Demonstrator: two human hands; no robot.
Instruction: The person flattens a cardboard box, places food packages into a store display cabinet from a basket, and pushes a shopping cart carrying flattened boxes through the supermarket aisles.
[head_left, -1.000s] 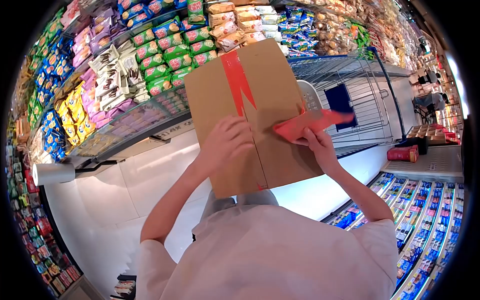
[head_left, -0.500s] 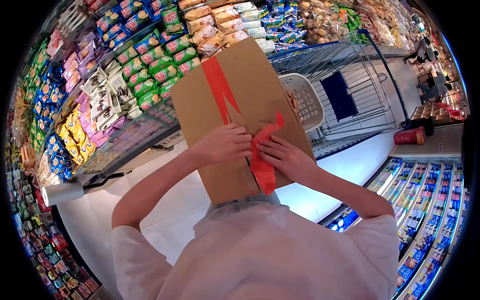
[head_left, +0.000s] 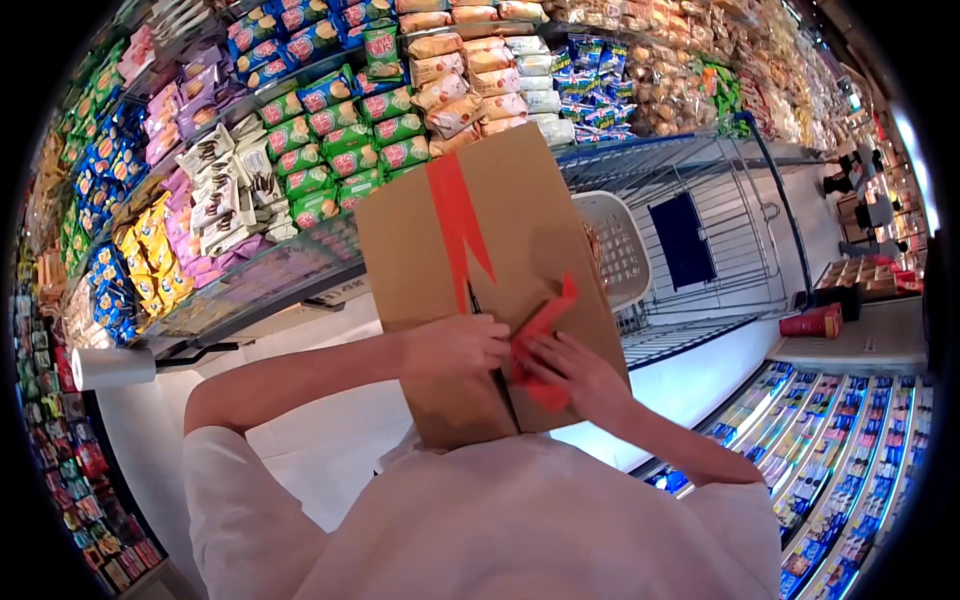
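Note:
A brown cardboard box stands in front of my body, tilted in view. A strip of red tape runs down its top and ends in torn points above a dark, slightly parted seam. My left hand is closed at this seam, its curled fingers gripping the edge of the left flap. Beside it on the right flap, my right hand is closed on a loose, crumpled piece of red tape. One end of that piece sticks up past the fingers, and part of it hangs below them.
Behind the box is a shopping cart with a white plastic basket next to the box. Shelves of packaged snacks line the far and left sides. A white roll juts out at left. Lit stepped shelves stand at right.
The loose red tape is more crumpled and has come off the lower seam, which now shows as a dark gap. The box and both hands sit lower in view.

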